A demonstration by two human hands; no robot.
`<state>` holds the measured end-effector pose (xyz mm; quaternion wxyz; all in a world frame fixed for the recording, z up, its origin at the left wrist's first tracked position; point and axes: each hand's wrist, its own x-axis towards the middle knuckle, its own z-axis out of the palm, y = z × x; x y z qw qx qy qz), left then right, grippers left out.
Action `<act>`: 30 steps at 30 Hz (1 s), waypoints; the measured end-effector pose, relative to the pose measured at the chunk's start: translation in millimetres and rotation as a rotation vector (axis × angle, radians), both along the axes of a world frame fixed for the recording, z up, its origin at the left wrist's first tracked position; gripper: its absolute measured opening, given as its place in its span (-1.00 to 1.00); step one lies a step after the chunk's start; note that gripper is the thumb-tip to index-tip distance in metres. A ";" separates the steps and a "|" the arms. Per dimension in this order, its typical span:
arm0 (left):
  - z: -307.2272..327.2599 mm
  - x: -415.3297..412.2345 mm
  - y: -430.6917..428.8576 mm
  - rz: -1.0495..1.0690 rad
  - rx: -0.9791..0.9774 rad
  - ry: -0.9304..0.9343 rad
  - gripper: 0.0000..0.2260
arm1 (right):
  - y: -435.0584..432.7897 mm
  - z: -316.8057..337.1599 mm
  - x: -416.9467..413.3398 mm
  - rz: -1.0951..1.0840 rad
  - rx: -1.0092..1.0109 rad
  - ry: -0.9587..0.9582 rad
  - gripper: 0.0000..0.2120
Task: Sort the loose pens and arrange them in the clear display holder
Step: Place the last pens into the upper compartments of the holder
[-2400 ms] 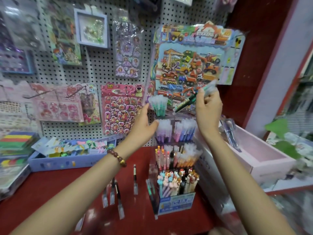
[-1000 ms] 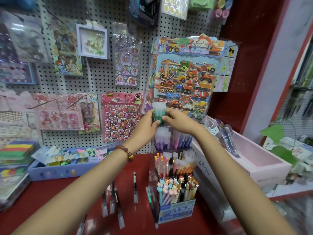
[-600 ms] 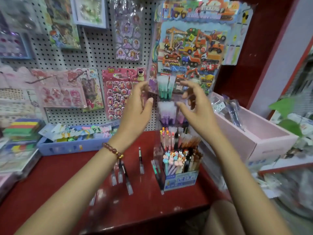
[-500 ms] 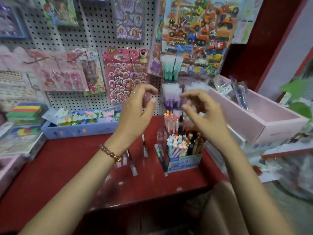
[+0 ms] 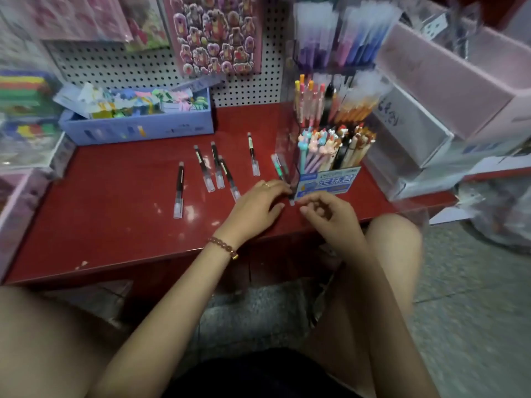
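The clear tiered display holder [image 5: 288, 145] stands on the red table [image 5: 120, 225], packed with pens on each tier. Several loose black pens with clear caps lie to its left, among them one [image 5: 178, 191] farthest left and one [image 5: 253, 155] nearest the holder. A green pen [image 5: 279, 167] lies against the holder's left wall. My left hand [image 5: 255, 205] rests on the table with its fingers stretched toward the holder's front left corner, close to the green pen's near end. My right hand [image 5: 327, 214] hovers just in front of the holder's label, fingers loosely curled and holding nothing.
A blue box [image 5: 138, 124] of small items sits at the back left below the pegboard [image 5: 115, 67] of sticker sheets. A pink box [image 5: 448, 90] and a clear box [image 5: 413, 139] crowd the holder's right side. My knees are below the table's front edge.
Both hands dropped from the holder's upper tiers to the table at its base. The view tilted down. The green pen held earlier is no longer in my right hand.
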<state>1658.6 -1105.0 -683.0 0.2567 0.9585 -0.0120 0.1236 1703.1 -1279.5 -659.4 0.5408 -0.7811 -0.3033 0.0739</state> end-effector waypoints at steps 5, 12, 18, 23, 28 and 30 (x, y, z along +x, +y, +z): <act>-5.2 -1.1 0.9 -0.011 0.146 0.072 -0.67 | 2.0 -6.4 7.1 -0.011 0.033 0.052 -0.79; -4.2 -2.1 -4.1 0.162 0.054 0.010 -0.86 | 1.6 -18.5 5.6 -0.002 0.061 0.165 -0.74; 5.6 -8.4 15.8 0.445 -0.356 -0.027 -0.84 | 0.9 -12.4 3.0 0.001 -0.052 0.080 -0.76; 25.6 -24.5 34.2 0.595 -0.780 -0.170 -0.78 | 13.5 10.9 -4.6 0.054 -0.143 -0.031 -0.82; 97.7 -40.0 26.3 0.396 -0.968 -0.332 -0.79 | 41.9 65.9 -4.9 0.045 -0.164 -0.266 -0.62; 132.6 -37.4 24.3 0.262 -0.921 -0.353 -0.81 | 54.0 98.4 -0.5 0.045 0.103 -0.157 -0.57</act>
